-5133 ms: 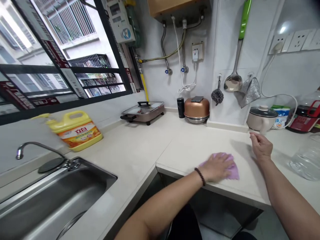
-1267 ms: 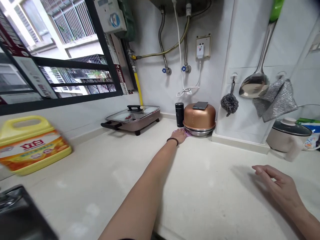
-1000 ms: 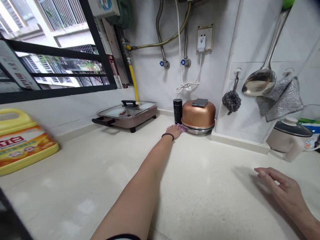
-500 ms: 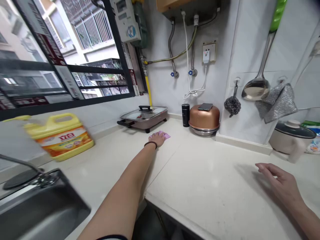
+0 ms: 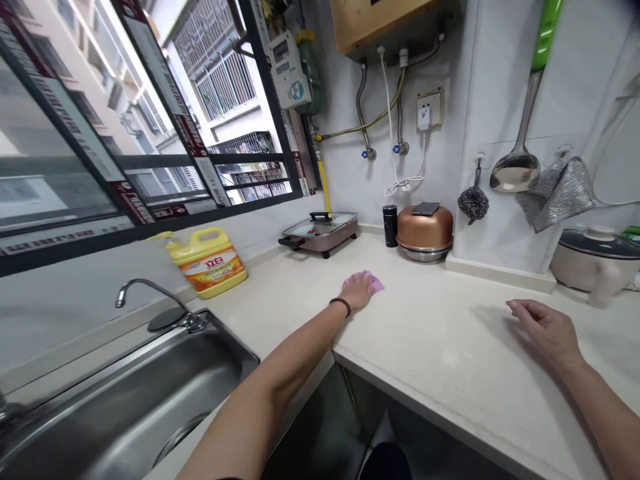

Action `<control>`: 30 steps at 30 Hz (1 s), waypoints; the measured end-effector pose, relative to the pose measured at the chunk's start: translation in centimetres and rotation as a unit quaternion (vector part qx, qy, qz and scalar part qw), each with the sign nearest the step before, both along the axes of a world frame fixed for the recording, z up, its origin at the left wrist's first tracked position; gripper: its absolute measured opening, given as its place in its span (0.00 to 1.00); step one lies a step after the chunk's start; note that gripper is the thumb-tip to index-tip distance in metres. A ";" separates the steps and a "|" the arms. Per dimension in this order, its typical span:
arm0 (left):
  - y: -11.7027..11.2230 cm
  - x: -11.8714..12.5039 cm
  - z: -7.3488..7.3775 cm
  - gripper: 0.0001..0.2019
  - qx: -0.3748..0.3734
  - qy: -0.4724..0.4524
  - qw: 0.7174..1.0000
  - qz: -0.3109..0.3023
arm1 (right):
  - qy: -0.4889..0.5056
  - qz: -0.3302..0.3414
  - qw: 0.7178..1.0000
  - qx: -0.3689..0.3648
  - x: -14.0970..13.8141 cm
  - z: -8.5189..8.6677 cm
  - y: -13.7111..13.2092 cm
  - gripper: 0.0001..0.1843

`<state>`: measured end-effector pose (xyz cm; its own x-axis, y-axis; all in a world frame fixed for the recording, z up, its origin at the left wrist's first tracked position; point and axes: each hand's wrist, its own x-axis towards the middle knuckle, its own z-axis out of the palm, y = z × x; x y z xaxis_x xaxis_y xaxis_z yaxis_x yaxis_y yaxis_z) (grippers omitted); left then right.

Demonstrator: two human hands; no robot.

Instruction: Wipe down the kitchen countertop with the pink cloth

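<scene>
My left hand [image 5: 357, 291] lies spread over a pinkish-purple cloth [image 5: 376, 283], pressing it against the pale countertop [image 5: 425, 333]. Part of the cloth shows beyond the fingertips; the rest is hidden under the palm. A dark beaded bracelet circles that wrist. Over the counter's right side hovers my right hand [image 5: 549, 328], its fingers loosely curled with a gap at the thumb and nothing in them. Behind the cloth stands a glass-lidded electric pan [image 5: 320, 233]. Farther back are a black flask [image 5: 390, 227] and an upturned copper-coloured pot [image 5: 425, 225] with a phone [image 5: 425, 209] on top.
On the left are a steel sink [image 5: 220, 363] with a faucet [image 5: 150, 285] and a yellow detergent jug [image 5: 209, 263]. A ladle [image 5: 517, 167], a scouring ball [image 5: 473, 203] and a silvery cloth [image 5: 560, 193] hang on the wall. A lidded cooker [image 5: 595, 263] stands at right.
My left hand has slid the cloth toward me and to the right, away from the electric pan. The view has shifted, showing more of the sink. My right hand still hovers over the counter.
</scene>
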<state>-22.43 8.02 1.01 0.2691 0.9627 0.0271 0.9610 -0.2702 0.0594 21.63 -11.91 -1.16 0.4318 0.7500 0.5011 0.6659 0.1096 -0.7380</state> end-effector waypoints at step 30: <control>-10.2 -4.9 2.1 0.28 -0.047 -0.023 0.992 -0.116 | 0.029 -0.047 0.998 0.007 2.0 0.0 -1.9 0.29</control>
<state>-27.28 -2.13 3.07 0.4845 0.8738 -0.0425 0.8692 -0.4753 0.1365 23.63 -13.80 -1.15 0.5279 0.6985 0.4832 0.6304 0.0590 -0.7740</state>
